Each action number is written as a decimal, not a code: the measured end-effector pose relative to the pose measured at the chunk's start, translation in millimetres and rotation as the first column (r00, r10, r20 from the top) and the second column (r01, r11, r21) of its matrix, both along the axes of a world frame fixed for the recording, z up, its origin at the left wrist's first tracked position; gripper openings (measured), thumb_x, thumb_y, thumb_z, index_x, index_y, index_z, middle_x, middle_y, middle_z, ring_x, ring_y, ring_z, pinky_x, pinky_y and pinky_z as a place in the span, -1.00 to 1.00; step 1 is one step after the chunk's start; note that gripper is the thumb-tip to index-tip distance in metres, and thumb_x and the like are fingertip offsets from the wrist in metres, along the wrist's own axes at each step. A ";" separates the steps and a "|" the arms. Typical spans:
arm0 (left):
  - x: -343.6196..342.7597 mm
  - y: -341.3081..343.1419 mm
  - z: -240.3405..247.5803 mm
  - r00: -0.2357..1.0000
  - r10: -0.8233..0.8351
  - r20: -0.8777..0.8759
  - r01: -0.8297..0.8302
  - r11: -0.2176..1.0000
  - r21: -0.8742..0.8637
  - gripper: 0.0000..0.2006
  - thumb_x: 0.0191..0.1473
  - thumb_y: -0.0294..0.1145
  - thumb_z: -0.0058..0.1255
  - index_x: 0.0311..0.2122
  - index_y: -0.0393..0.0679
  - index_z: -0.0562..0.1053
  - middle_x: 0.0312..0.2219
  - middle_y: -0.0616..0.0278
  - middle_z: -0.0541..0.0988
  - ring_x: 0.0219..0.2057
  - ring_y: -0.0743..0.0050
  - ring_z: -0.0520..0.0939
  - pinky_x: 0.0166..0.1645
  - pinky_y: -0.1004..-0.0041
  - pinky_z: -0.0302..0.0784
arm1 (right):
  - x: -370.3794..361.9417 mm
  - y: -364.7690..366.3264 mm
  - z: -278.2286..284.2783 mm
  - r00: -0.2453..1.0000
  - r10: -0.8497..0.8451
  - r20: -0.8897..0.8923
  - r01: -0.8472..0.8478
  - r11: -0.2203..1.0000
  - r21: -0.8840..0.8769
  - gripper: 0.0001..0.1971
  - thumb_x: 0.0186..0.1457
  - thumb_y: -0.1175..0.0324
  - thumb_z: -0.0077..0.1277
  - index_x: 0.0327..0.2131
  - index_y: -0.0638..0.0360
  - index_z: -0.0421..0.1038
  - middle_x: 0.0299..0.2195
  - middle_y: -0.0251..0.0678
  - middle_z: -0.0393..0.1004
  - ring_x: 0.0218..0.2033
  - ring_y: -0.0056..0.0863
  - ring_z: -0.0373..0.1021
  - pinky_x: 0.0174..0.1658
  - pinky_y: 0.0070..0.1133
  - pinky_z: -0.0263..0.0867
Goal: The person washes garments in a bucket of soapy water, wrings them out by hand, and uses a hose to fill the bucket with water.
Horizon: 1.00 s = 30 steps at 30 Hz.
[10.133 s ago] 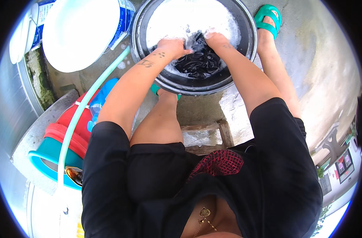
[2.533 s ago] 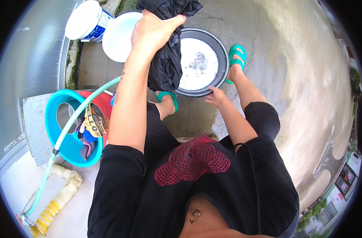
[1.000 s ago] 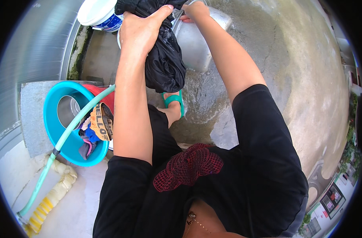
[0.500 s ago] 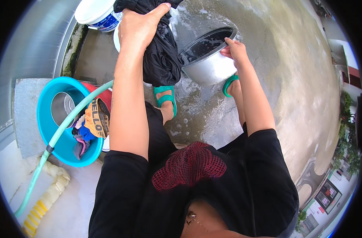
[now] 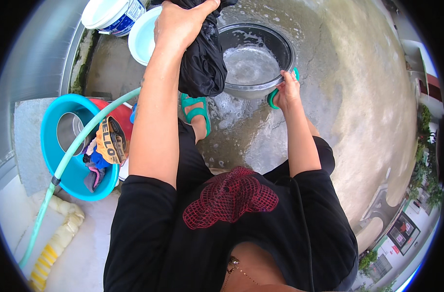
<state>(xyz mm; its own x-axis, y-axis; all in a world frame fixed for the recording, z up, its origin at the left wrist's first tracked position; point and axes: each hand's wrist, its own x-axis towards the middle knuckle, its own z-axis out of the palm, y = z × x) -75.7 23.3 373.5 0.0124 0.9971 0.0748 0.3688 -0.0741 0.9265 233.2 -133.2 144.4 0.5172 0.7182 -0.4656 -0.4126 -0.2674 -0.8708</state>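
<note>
My left hand (image 5: 185, 22) is closed on a bunched black garment (image 5: 202, 63), which hangs down wet beside the basin. In my right hand (image 5: 287, 87) is the near right rim of a round basin (image 5: 253, 91), black inside and silvery outside. A little water with suds lies in its bottom, and its mouth faces up toward me. The basin is near my green-sandalled right foot; my other green sandal (image 5: 196, 111) stands on the wet floor below the garment. Part of the basin's left side is hidden behind the garment.
A turquoise tub (image 5: 49, 141) at left holds a metal pot (image 5: 68, 131) and some clothes. A green hose (image 5: 61, 168) crosses it. A white bucket (image 5: 105, 14) and a pale blue basin (image 5: 143, 39) stand at the back left. Wet concrete (image 5: 324, 112) stretches right.
The basin has swung from tipped sideways to nearly upright, showing sudsy water inside. My right hand has moved down with its rim. The garment has shifted slightly up and right.
</note>
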 end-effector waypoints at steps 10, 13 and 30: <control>43.5 7.8 -140.1 0.986 -0.163 -0.019 0.141 0.904 -0.404 -0.05 -0.10 0.19 0.29 0.13 -0.54 0.34 0.03 -0.20 0.52 0.05 0.09 0.57 0.15 0.26 0.45 | -35.3 -85.7 -147.4 0.977 0.213 0.017 -0.161 0.785 -0.598 -0.66 0.08 0.24 0.08 -0.14 0.27 0.37 -0.32 -0.23 0.52 -0.40 -0.29 0.46 -0.27 -0.43 0.46; 92.7 -7.0 -125.4 0.828 -0.518 -0.216 0.292 0.726 -0.622 0.04 -0.09 0.39 0.14 0.12 -0.57 0.35 0.09 -0.32 0.45 0.10 -0.09 0.54 0.18 0.21 0.42 | 24.9 -81.8 -152.3 0.420 0.477 0.772 0.337 0.708 -0.621 -0.46 0.03 0.18 0.12 0.00 0.41 0.38 -0.24 0.01 0.57 -0.20 0.06 0.49 0.01 -0.34 0.40; -46.1 -11.3 -214.9 0.262 -0.653 -0.710 -0.066 0.722 -0.688 -0.55 0.11 -0.20 -0.03 0.08 -0.17 0.50 0.02 -0.08 0.55 0.11 -0.03 0.54 0.19 0.15 0.42 | 4.4 16.2 107.2 0.782 0.549 0.296 -0.528 0.835 -0.155 -0.73 0.27 0.41 -0.09 -0.01 0.26 0.47 -0.22 -0.28 0.60 -0.19 -0.57 0.51 -0.07 -0.63 0.38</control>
